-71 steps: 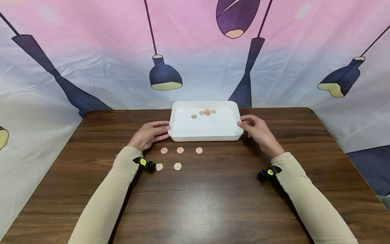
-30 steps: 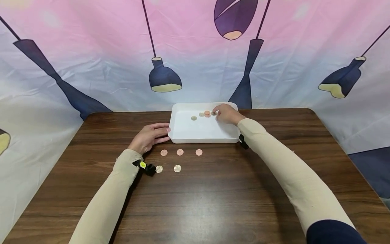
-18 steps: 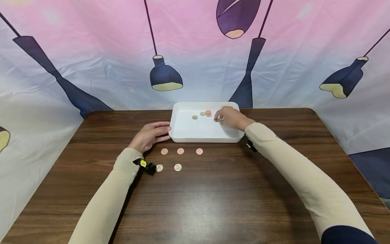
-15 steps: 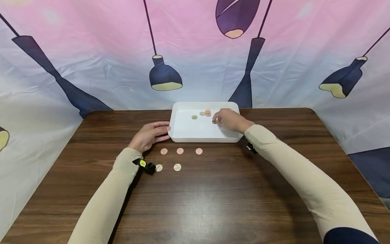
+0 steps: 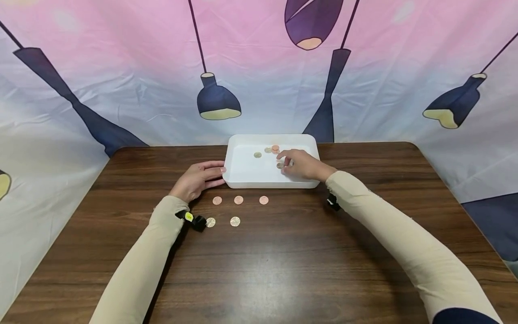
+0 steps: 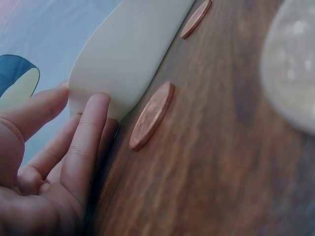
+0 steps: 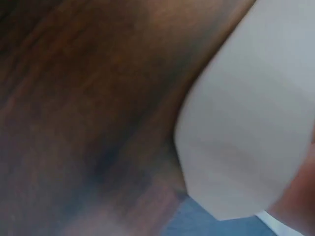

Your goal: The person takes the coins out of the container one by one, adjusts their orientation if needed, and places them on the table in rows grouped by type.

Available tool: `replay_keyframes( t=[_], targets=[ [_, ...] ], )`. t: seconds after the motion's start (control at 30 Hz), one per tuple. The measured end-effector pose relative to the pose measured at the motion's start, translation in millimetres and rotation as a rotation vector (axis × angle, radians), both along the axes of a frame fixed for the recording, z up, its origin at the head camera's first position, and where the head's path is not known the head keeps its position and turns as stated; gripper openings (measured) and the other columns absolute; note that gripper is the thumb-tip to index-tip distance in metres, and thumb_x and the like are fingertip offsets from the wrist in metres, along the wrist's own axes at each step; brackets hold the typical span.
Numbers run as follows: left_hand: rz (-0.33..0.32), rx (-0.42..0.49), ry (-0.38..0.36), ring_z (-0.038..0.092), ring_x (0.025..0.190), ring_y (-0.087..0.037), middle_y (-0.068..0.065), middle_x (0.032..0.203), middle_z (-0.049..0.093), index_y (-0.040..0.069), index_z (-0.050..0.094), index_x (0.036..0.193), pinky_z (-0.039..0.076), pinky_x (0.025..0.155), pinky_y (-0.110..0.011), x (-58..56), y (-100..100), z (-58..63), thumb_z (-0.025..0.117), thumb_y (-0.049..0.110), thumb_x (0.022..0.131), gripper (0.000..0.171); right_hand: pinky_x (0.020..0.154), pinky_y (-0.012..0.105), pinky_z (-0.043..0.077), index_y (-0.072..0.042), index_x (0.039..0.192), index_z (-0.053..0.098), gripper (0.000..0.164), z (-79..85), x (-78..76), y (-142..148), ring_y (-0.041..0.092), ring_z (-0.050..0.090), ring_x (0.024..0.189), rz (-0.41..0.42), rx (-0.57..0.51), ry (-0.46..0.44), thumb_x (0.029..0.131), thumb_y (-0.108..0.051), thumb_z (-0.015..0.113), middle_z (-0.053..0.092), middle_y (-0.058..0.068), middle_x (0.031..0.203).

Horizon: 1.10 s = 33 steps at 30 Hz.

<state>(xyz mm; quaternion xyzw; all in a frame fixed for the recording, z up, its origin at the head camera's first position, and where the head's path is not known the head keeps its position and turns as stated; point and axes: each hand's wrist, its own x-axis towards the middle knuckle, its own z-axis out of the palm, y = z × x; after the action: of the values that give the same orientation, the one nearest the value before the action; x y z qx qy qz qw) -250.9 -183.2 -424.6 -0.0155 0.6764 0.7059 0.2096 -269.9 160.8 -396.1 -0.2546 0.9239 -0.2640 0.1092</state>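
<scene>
A white tray [image 5: 271,185] stands at the back of the table in the head view. My left hand [image 5: 196,180] rests at its left end, fingers fairly straight against the outer wall; the left wrist view shows fingertips [image 6: 101,101] on that wall. Inside the tray, my right hand [image 5: 301,164] reaches in over the right end, thumb and index finger spread apart. A gold-coloured coin [image 5: 279,165] lies right at its thumb tip. Behind it are a copper coin [image 5: 275,148] overlapping another, and pale gold coins [image 5: 257,155]. The right wrist view hides the right fingertips behind the tray wall [image 7: 241,123].
In front of the tray, copper coins [image 5: 238,200] form a row on the brown table [image 5: 267,270]. Nearer lie two gold-coloured coins [image 5: 235,221], one beside the left wrist camera [image 5: 199,223]. A printed cloth [image 5: 162,90] hangs behind the table.
My right hand left the tray's right end and reached in to a gold-coloured coin. That coin has slid toward the front and left; thumb and index finger now stand apart. My left hand stays put.
</scene>
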Motion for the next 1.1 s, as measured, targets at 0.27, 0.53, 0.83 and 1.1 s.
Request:
replay_keyframes(
  t=[0.27,0.53,0.83,1.1],
  targets=[
    [0.002,0.01,-0.006,0.073,0.105,-0.012,-0.021,0.15,0.052,-0.003,0.048,0.155,0.061,0.098,-0.031,0.9,1,-1.5,0.064,0.006,0.106,0.052,0.088,0.04,0.048,-0.001,0.136,0.065,0.033,-12.8,-3.2,2,0.031,0.059,0.101,-0.046,-0.044,-0.045,0.103,-0.005,0.065,0.065,0.015,0.108],
    [0.005,0.0,-0.003,0.073,0.105,-0.012,-0.02,0.147,0.053,-0.002,0.048,0.155,0.061,0.098,-0.031,0.3,1,1.7,0.064,0.006,0.106,0.052,0.084,0.036,0.045,-0.007,0.122,0.068,0.022,-11.1,-9.1,-1,0.029,0.056,0.095,-0.075,-0.057,-0.06,0.1,-0.005,0.071,0.064,0.012,0.1],
    [0.018,-0.005,-0.012,0.074,0.103,-0.013,-0.016,0.14,0.058,-0.003,0.05,0.153,0.061,0.097,-0.032,1.0,-1,0.5,0.065,0.006,0.106,0.05,0.092,0.042,0.047,-0.008,0.114,0.063,0.021,-11.6,-9.3,-4,0.032,0.058,0.101,-0.047,-0.032,-0.04,0.097,-0.003,0.074,0.066,0.015,0.106],
    [-0.007,0.017,0.017,0.073,0.106,-0.013,-0.019,0.144,0.056,-0.005,0.048,0.154,0.06,0.1,-0.032,-0.2,0,-1.9,0.065,0.006,0.105,0.052,0.087,0.041,0.05,-0.011,0.122,0.07,0.022,-8.2,-4.9,0,0.028,0.062,0.096,0.006,-0.003,0.045,0.101,-0.007,0.073,0.069,0.012,0.104]
  ],
)
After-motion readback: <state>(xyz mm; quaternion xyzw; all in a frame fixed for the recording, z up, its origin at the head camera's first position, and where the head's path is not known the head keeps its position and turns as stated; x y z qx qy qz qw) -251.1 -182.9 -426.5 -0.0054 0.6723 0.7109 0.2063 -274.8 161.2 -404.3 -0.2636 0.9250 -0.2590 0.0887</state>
